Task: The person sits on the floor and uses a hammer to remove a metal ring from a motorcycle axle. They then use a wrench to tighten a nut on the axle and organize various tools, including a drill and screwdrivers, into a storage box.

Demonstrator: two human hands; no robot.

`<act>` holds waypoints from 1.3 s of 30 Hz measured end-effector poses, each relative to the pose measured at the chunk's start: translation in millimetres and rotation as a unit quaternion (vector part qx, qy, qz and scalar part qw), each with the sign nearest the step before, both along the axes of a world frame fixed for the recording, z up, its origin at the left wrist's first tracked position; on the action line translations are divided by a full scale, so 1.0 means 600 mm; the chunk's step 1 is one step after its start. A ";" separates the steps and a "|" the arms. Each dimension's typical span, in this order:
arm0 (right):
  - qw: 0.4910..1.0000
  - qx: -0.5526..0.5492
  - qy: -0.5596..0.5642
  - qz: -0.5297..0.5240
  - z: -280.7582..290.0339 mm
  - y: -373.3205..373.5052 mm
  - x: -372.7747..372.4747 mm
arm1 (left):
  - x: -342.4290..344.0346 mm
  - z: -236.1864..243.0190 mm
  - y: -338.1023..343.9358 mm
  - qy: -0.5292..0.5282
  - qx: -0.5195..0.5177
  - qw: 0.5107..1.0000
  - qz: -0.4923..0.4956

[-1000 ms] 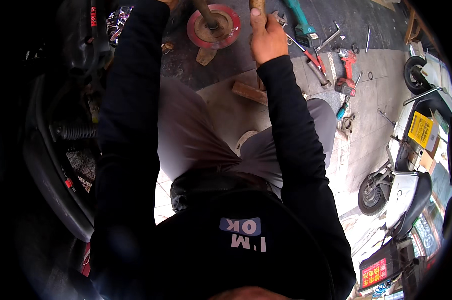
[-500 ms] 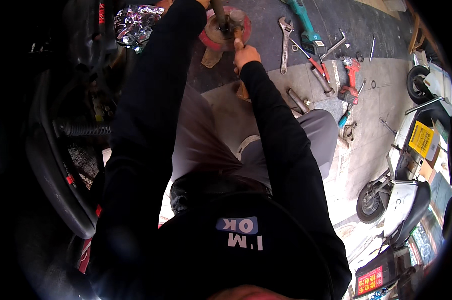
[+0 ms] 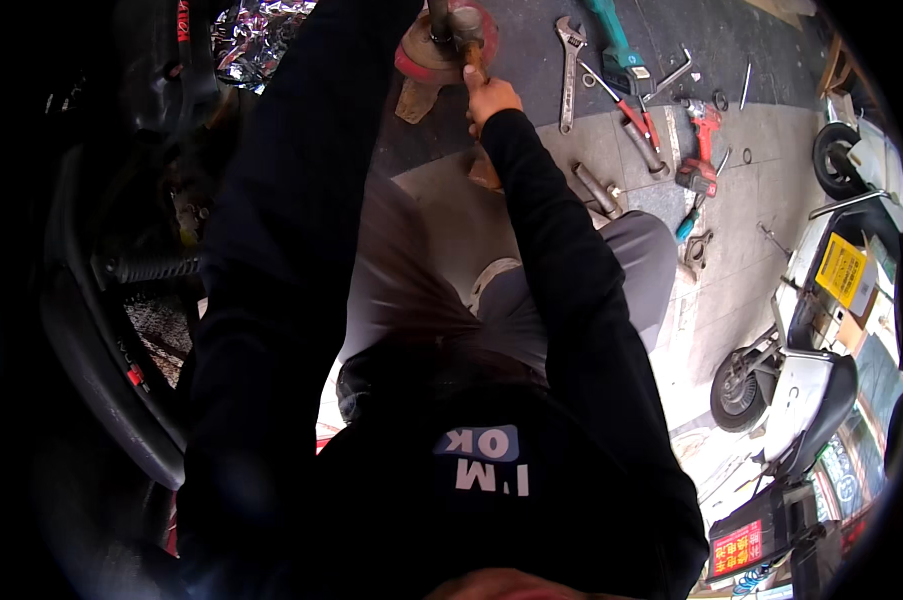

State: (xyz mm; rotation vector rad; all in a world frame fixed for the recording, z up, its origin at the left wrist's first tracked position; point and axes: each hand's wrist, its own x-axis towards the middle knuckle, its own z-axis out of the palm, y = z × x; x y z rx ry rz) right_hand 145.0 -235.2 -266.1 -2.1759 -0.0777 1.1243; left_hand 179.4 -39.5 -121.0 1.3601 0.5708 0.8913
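Grey tiled floor (image 3: 756,200) with adjustable wrench (image 3: 569,78), red drill (image 3: 703,135), metal tubes (image 3: 595,187)

Wooden-handled hammer (image 3: 474,58), head overlapping a red-rimmed disc (image 3: 417,68); dark rod (image 3: 439,20) rising near the disc's middle.

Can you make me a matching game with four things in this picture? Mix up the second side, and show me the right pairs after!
Things:
1. Hammer
2. Wrench
3. Pistol-shaped power tool
4. Foil

Clues:
A. Red and black, on the floor
B. Crinkly and shiny, near the picture's top left
C. Gripped in the right hand
D. Grey metal, lying beside the long teal tool

Right pairs: 1-C, 2-D, 3-A, 4-B
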 end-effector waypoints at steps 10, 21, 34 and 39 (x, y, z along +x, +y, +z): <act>0.985 0.129 -0.007 -0.114 0.096 -0.122 0.006 | -0.027 0.039 -0.041 -0.013 -0.021 0.977 0.214; 0.998 0.012 -0.064 -0.012 -0.060 0.014 -0.009 | -0.034 0.039 -0.002 -0.079 -0.050 0.996 -0.013; 0.872 0.293 -0.381 -0.093 0.129 -0.014 -0.027 | -0.028 0.044 -0.013 -0.057 -0.004 0.998 -0.017; 0.998 0.058 -0.024 0.009 -0.015 0.023 -0.059 | -0.026 0.033 -0.049 0.084 0.158 0.984 0.002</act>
